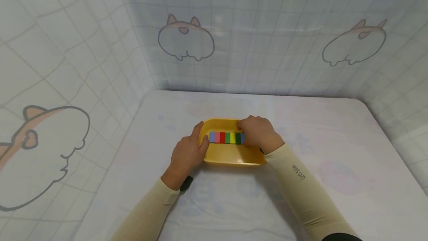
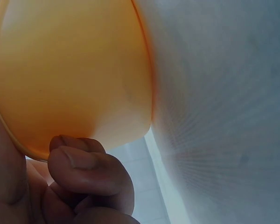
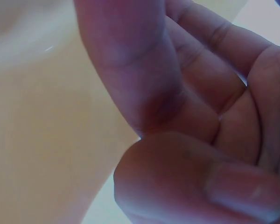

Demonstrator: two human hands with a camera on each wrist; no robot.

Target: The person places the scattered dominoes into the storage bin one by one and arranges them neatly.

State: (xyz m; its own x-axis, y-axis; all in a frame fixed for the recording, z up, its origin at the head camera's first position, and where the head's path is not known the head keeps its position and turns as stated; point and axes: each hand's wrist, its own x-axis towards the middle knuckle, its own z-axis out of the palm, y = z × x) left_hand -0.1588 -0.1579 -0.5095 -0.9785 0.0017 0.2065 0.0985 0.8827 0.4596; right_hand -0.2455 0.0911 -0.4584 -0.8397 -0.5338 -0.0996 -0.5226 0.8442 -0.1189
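Observation:
A shallow yellow tray (image 1: 234, 155) sits in the middle of the white table. In it, several coloured blocks (image 1: 222, 137) form one straight row: blue, pink, red, green, yellow, dark green and blue. My left hand (image 1: 188, 151) grips the tray's left end, thumb over the rim and fingers around the outside; the left wrist view shows its curled fingers (image 2: 88, 168) against the tray wall (image 2: 74, 70). My right hand (image 1: 260, 133) reaches over the tray's right end and covers the end of the row. Bent fingers (image 3: 130, 60) appear close up in the right wrist view; what they hold is hidden.
The white table (image 1: 334, 151) has faint printed patterns. Pale gridded sheets with cartoon animal drawings form a back wall (image 1: 267, 47) and side walls. Both forearms wear beige sleeves (image 1: 297, 185). A dark strap piece (image 1: 186, 183) shows at the left wrist.

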